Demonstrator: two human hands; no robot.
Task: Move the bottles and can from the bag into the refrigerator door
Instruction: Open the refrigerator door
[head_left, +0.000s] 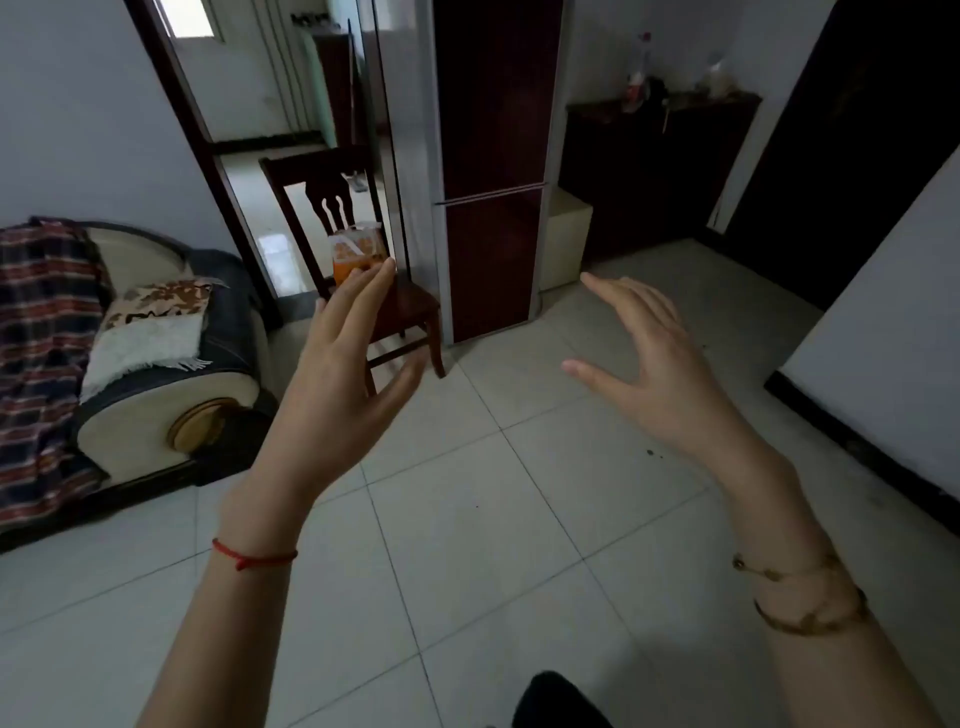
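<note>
An orange and white bag (357, 250) sits on the seat of a dark wooden chair (410, 306). Its contents are hidden. Just right of the chair stands a tall dark red refrigerator (493, 171) with both doors closed. My left hand (345, 364) is raised in front of the chair, fingers spread, its fingertips overlapping the bag's lower edge in view. My right hand (654, 369) is held out over the floor tiles, fingers apart, empty, below and right of the refrigerator.
A sofa (135, 364) with a plaid blanket and cushions stands at the left. A dark cabinet (660, 171) with bottles on top is right of the refrigerator. An open doorway lies behind the chair. A white wall corner (878, 332) juts in at right.
</note>
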